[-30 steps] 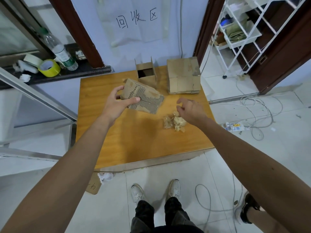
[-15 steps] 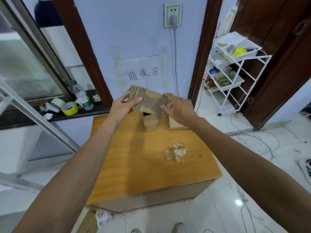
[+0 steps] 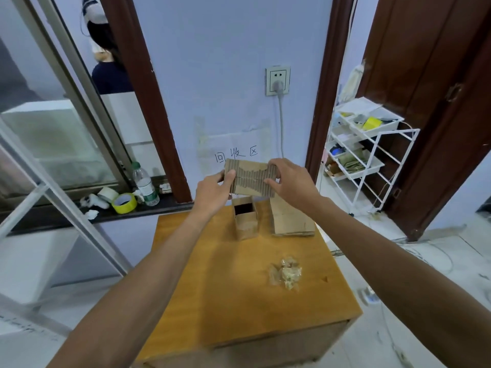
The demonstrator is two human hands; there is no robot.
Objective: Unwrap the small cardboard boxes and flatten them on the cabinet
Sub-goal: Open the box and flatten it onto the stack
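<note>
A small cardboard box [image 3: 251, 178] with torn, ribbed faces is held in the air above the far edge of the wooden cabinet [image 3: 225, 288]. My left hand [image 3: 214, 192] grips its left end and my right hand [image 3: 291, 181] grips its right end. Below it an open small box [image 3: 245, 217] stands upright on the cabinet. To its right lies a stack of flattened cardboard [image 3: 291, 220]. A crumpled wad of clear tape [image 3: 285, 272] lies on the cabinet's right side.
A white wire rack [image 3: 372, 155] with trays stands at the right by a brown door. On the dark sill at the left are a yellow tape roll [image 3: 124, 203] and a water bottle [image 3: 144, 183]. A person stands behind the glass at the upper left. Cables lie on the floor.
My left hand lifted the box up from just above the cabinet and my right hand, empty a second ago, took hold of its right end. The view tilted upward toward the wall.
</note>
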